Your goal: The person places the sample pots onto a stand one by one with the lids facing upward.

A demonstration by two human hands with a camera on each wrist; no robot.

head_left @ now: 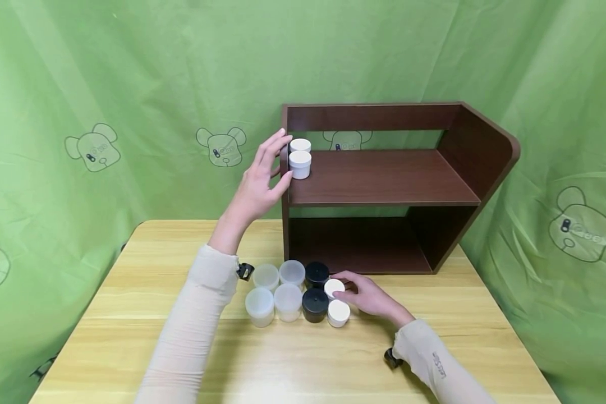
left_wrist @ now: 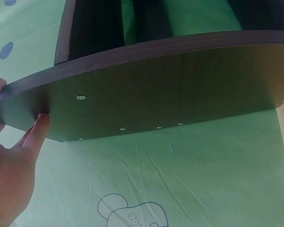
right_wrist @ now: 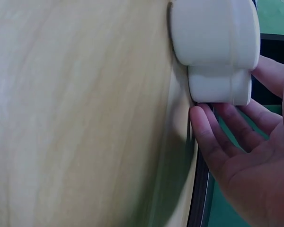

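The left hand [head_left: 258,182] is raised at the left end of the brown shelf [head_left: 384,179], its fingers [head_left: 275,147] straight and released; the thumb tip touches the shelf's side panel [left_wrist: 146,90]. Just past those fingertips, on the upper board, stand two white jars [head_left: 300,164], one behind the other, at the board's left edge.

Down on the bench [head_left: 131,314], the right hand [head_left: 371,297] lies beside a cluster of jars. Its fingers [right_wrist: 213,142] curl loosely around the far white jar [head_left: 334,288], the thumb on one side and the other fingertips against its wall; whether they truly grip it I cannot tell. A near white jar [head_left: 338,313] stands touching it, just below the fingers. To the left of the fingers come two black jars [head_left: 315,292], then four clear jars [head_left: 276,289], all packed in two rows in front of the shelf's lower opening.
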